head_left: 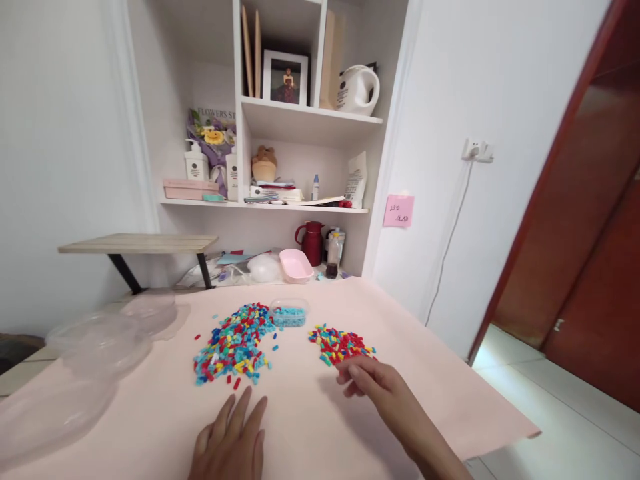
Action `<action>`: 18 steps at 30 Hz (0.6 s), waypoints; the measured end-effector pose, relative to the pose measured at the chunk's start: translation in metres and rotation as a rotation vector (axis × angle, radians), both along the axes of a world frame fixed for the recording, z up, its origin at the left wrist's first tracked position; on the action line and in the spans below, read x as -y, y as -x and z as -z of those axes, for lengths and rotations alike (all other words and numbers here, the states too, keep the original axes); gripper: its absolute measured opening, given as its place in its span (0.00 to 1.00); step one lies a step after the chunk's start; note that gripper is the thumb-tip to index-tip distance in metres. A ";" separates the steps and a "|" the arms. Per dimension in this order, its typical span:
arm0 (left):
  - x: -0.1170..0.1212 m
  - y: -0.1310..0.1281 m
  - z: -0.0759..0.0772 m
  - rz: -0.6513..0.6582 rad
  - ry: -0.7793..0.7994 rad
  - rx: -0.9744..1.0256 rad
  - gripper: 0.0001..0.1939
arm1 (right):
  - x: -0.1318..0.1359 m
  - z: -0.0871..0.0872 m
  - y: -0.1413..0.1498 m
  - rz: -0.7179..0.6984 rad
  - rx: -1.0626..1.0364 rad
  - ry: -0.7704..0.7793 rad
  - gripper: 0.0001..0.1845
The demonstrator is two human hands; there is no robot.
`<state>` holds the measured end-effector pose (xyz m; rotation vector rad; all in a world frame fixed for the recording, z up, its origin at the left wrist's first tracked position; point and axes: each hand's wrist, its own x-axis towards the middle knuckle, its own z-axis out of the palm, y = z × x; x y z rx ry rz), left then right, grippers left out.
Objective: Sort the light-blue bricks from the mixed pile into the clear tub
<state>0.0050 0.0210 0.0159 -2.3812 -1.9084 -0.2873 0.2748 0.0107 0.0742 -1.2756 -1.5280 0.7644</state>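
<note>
My left hand (pixel 231 437) lies on the pink table covering (pixel 300 427), its fingers stretched out and apart. It is nearest the larger pile of small coloured bricks (pixel 237 340), in blue, light blue, red and yellow. Just in front of the smaller pile of bricks (pixel 340 343), mostly red and yellow, is my right hand (pixel 373 383). Its fingers are curled, with the thumb close to the forefinger; whatever they may hold is hidden. Between and behind the piles stands a clear plastic box (pixel 290 313) holding light blue bricks.
Several clear plastic containers (pixel 100 340) stand along the left side, near a small wooden stand (pixel 140 244) with black legs. At the back are a pink basin (pixel 296 265), a red jug (pixel 313 243) and white shelves (pixel 310 112). The table edge drops off at the right.
</note>
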 end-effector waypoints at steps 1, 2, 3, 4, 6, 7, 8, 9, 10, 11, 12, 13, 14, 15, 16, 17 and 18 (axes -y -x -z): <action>0.000 0.001 -0.001 0.014 0.028 0.008 0.26 | -0.009 -0.012 0.012 -0.045 -0.036 0.012 0.25; 0.000 0.002 -0.001 0.025 0.052 0.015 0.26 | -0.021 -0.023 0.023 -0.087 -0.055 0.031 0.23; -0.001 0.002 -0.002 0.034 0.069 0.020 0.26 | -0.034 -0.031 0.035 -0.128 -0.067 0.052 0.21; -0.001 0.003 -0.002 0.039 0.079 0.023 0.26 | -0.049 -0.037 0.046 -0.163 -0.078 0.065 0.20; -0.001 0.004 -0.001 0.041 0.078 0.031 0.26 | -0.081 -0.044 0.068 -0.184 -0.056 0.097 0.19; -0.001 0.004 0.000 0.046 0.078 0.038 0.26 | -0.096 -0.044 0.077 -0.170 -0.004 0.108 0.19; -0.001 0.004 0.001 0.050 0.078 0.046 0.26 | -0.111 -0.043 0.085 -0.120 0.085 0.117 0.20; -0.001 0.004 0.001 0.053 0.077 0.056 0.26 | -0.122 -0.039 0.093 -0.038 0.213 0.111 0.19; 0.000 0.004 0.002 0.052 0.075 0.064 0.26 | -0.131 -0.034 0.098 0.073 0.354 0.097 0.18; 0.000 0.003 0.002 0.051 0.072 0.072 0.26 | -0.137 -0.028 0.103 0.131 0.402 0.093 0.16; 0.000 0.003 0.002 0.049 0.071 0.078 0.25 | -0.140 -0.020 0.106 0.175 0.428 0.089 0.15; 0.001 0.002 0.002 0.047 0.068 0.085 0.25 | -0.141 -0.012 0.107 0.208 0.449 0.091 0.15; 0.001 0.002 0.002 0.045 0.065 0.090 0.26 | -0.140 -0.004 0.108 0.237 0.476 0.096 0.15; 0.002 0.001 0.001 0.045 0.059 0.097 0.26 | -0.138 0.004 0.107 0.268 0.525 0.089 0.16; 0.003 0.001 0.000 0.047 0.053 0.104 0.26 | -0.136 0.010 0.106 0.290 0.563 0.085 0.17; 0.004 0.001 0.000 0.049 0.046 0.111 0.25 | -0.135 0.016 0.105 0.308 0.596 0.083 0.18; 0.004 0.001 -0.001 0.051 0.041 0.116 0.25 | -0.134 0.020 0.104 0.322 0.626 0.082 0.18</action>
